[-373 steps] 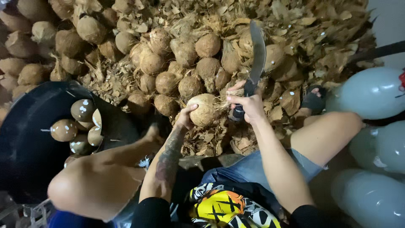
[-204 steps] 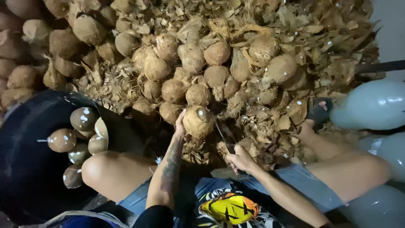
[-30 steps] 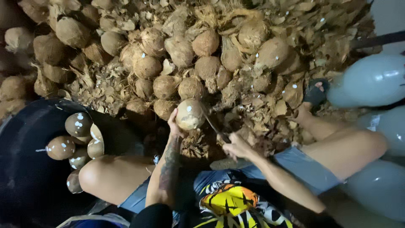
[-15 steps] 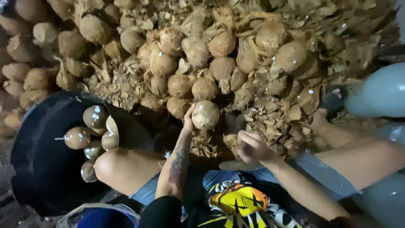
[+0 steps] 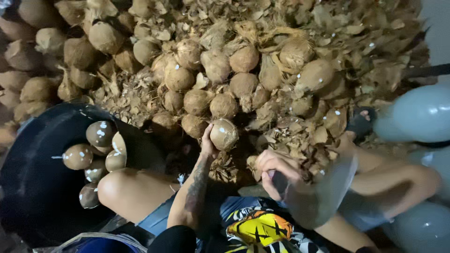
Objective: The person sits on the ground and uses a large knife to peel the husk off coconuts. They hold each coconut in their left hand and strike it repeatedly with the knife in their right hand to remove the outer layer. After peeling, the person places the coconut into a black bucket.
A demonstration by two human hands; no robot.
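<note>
— What was nearest the camera?

— The person's bent knees and bright printed shorts [image 5: 260,229]. Just above them the right hand [image 5: 276,171] was clenched around the dark handle of a machete [image 5: 323,192], its wide blade blurred and angled to the lower right.

— And the other hand?

— The left hand [image 5: 207,145], at the end of a tattooed forearm, had its fingers [image 5: 206,133] grasping a partly husked coconut [image 5: 223,134] from the side, holding it just in front of the heap.

— What lay to the left?

— A black tub [image 5: 33,187] beside the left knee held several peeled coconuts [image 5: 96,150], brown and smooth.

— And beyond?

— A large pile of fibrous coconuts [image 5: 220,70] and torn husk scraps [image 5: 304,126] filled the far ground. Pale grey rounded containers [image 5: 419,115] stood at the right edge.
</note>
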